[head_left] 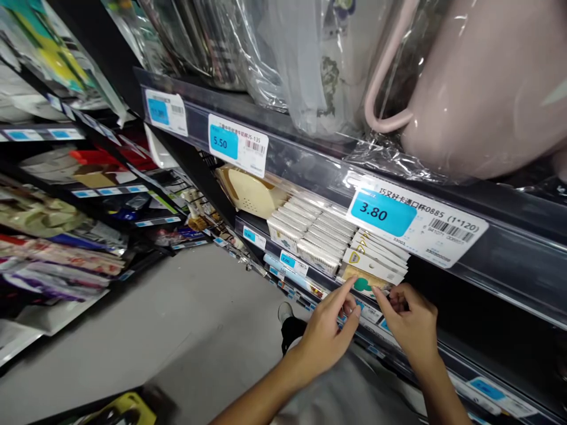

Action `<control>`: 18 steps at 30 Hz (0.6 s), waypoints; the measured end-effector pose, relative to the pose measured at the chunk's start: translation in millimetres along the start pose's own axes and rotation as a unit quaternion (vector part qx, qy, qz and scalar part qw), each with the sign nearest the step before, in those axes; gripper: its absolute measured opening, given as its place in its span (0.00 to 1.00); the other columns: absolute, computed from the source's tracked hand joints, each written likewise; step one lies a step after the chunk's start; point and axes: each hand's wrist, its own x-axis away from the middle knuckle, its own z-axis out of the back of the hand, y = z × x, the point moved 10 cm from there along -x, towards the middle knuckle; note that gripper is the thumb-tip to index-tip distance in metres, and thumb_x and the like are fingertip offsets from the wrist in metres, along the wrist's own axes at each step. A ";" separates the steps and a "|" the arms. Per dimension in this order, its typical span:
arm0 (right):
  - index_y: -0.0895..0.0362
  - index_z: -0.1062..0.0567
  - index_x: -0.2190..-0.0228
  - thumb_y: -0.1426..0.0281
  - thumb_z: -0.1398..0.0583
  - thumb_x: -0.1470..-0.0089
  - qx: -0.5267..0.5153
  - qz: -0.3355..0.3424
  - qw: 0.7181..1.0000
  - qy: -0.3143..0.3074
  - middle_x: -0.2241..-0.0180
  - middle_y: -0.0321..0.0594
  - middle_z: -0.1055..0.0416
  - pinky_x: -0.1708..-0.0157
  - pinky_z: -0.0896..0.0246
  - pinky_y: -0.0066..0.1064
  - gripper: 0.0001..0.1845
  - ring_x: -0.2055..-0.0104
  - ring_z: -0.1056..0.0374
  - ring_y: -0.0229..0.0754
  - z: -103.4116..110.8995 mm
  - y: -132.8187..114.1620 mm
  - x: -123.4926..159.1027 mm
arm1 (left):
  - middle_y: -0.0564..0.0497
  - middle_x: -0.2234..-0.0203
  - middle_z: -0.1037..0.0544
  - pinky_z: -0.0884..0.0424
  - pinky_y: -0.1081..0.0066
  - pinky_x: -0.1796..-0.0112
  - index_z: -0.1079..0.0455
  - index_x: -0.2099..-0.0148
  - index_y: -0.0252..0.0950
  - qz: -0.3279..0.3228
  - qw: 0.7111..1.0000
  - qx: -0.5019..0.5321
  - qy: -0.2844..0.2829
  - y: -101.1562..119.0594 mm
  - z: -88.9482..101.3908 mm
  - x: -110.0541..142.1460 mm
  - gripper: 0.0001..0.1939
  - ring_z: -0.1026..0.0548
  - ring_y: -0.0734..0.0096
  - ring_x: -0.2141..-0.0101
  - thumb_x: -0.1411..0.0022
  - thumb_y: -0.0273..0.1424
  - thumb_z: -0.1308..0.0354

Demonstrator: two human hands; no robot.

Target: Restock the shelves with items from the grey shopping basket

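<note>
**A:** You've got your left hand (325,336) up at the shelf (509,277), so how does it stand?

**B:** Its thumb and forefinger are spread apart, and your forefinger tip reaches the lower edge of the front card in the stack of packaged cards (372,265).

**A:** And your right hand (410,319)?

**B:** It sits just beside your left, with its fingers curled and its thumb at the same card's lower edge. You can't tell from this view whether it's pinching the card, because the fingers are partly hidden.

**A:** Where's that stack?

**B:** The cards lean in a row on the shelf, right at the front, just below the blue 3.80 price label (381,212) and beside the rows of small white boxes (310,236). A pink mug (478,100) in clear plastic wrap sits on the shelf above.

**A:** What's below and behind you?

**B:** You're looking down at a grey floor (146,330), with a white shoe (286,311) beneath your left hand and packaged goods on the shelves (57,195) across the aisle
</note>
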 end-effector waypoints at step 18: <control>0.55 0.33 0.75 0.62 0.35 0.39 0.013 0.062 0.998 0.002 0.80 0.28 0.39 0.73 0.46 0.25 0.18 0.79 0.42 0.31 2.9 -11.2 3.0 | 0.48 0.57 0.25 0.29 0.68 0.56 0.36 0.37 0.42 0.025 1.000 -0.015 0.006 -4.0 -5.0 3.0 0.19 0.28 0.70 0.60 0.29 0.31 0.48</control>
